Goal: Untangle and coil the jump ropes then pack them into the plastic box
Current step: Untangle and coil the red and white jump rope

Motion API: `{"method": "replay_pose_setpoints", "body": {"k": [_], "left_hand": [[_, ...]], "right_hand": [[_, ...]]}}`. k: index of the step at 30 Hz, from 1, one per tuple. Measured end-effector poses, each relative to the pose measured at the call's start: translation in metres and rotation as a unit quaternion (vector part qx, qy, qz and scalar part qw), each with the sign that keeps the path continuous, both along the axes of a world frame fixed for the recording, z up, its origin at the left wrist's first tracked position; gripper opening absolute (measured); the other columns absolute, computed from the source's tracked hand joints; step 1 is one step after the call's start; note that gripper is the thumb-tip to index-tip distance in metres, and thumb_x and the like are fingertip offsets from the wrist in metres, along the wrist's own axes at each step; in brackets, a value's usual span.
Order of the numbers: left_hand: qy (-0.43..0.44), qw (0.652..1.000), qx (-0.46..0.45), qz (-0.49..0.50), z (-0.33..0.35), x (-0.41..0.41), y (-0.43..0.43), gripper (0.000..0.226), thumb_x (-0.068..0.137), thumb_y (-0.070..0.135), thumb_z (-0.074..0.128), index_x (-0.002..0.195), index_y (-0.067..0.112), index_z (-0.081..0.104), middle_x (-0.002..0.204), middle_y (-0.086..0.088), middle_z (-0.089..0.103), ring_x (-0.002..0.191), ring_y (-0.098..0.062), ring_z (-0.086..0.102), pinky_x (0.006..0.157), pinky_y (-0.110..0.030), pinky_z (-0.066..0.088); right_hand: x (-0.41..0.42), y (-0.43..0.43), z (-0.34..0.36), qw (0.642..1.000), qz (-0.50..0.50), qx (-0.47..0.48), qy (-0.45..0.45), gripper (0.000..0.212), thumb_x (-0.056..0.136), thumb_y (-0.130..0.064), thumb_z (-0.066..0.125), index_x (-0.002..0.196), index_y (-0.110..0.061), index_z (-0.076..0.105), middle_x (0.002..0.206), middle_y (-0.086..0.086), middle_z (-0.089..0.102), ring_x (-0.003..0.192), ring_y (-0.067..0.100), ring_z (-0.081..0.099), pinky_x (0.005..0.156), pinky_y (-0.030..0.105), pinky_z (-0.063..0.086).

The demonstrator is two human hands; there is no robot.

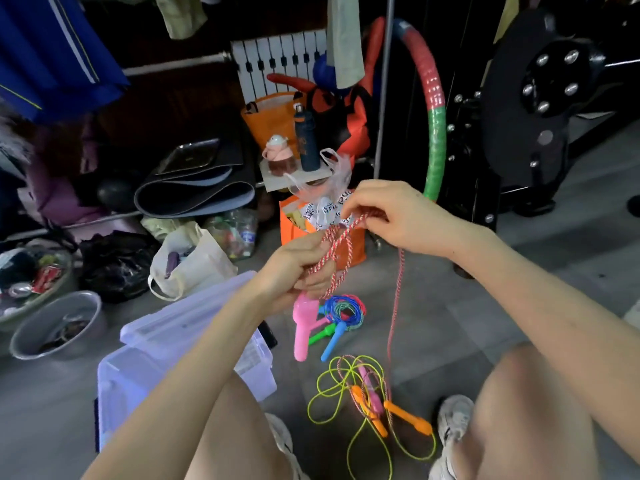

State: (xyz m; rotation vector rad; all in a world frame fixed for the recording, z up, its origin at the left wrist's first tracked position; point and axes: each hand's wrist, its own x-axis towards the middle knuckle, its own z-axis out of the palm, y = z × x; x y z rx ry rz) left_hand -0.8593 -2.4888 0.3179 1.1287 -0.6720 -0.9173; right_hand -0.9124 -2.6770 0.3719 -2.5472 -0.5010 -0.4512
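Observation:
My left hand (298, 268) grips loops of a red-and-white jump rope (332, 247) together with its pink handle (303, 327), which hangs below the fist. My right hand (381, 213) pinches the same rope a little higher and to the right; one strand runs from it down to the floor. A coiled blue and green rope (346, 308) with blue and green handles lies on the floor under my hands. Nearer my feet, a tangled yellow rope (346, 393) with orange handles (408, 417) lies mixed with the red-and-white strand. The clear plastic box (145, 368) stands at lower left, its lid (180, 313) resting across it.
My knees and white shoes frame the yellow rope. An orange bag (294, 233) and a cream tote (194, 261) stand beyond the box. Metal bowls (55, 327) sit at far left. A hula hoop (436, 126) and black exercise machine (540, 98) stand at right.

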Motion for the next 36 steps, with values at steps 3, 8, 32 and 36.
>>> {"method": "replay_pose_setpoints", "body": {"k": [3,8,32,36], "left_hand": [[0.078,0.995,-0.033,-0.045,-0.008,-0.001,0.009,0.01,0.089,0.015,0.049,0.082,0.008,0.051,0.036,0.008,0.034,0.027,0.001,0.021,0.033,-0.013,0.024],[0.181,0.976,-0.047,-0.112,-0.024,-0.005,0.019,0.043,0.087,0.015,0.056,0.126,-0.004,0.052,0.04,0.005,0.023,0.031,-0.004,0.016,0.033,-0.012,0.029],[0.21,0.957,-0.055,0.192,-0.054,0.024,0.031,0.029,0.096,0.014,0.033,0.075,0.009,0.052,0.044,0.006,0.031,0.034,-0.003,0.027,0.037,-0.015,0.034],[0.244,0.946,-0.054,0.205,-0.056,0.031,0.032,0.034,0.101,0.02,0.027,0.074,0.014,0.045,0.045,0.009,0.03,0.033,-0.002,0.027,0.036,-0.014,0.034]], "right_hand": [[-0.001,-0.019,-0.024,0.99,-0.088,0.111,0.004,0.027,0.076,0.012,0.061,0.091,-0.01,0.065,0.079,-0.009,0.055,0.071,0.002,0.055,0.065,0.018,0.048],[-0.005,-0.028,-0.048,0.912,-0.142,0.384,0.039,0.012,0.08,0.001,0.066,0.079,-0.011,0.063,0.058,-0.006,0.064,0.053,0.002,0.057,0.053,0.016,0.05],[-0.013,0.052,-0.127,0.956,-0.224,-0.189,-0.007,0.033,0.042,-0.009,0.087,0.056,-0.013,0.058,0.046,0.001,0.056,0.04,0.021,0.055,0.04,0.018,0.028],[0.001,0.037,-0.074,0.96,-0.229,-0.08,-0.136,0.011,0.068,-0.006,0.071,0.065,-0.01,0.062,0.052,0.007,0.06,0.047,0.028,0.059,0.043,0.028,0.041]]}}
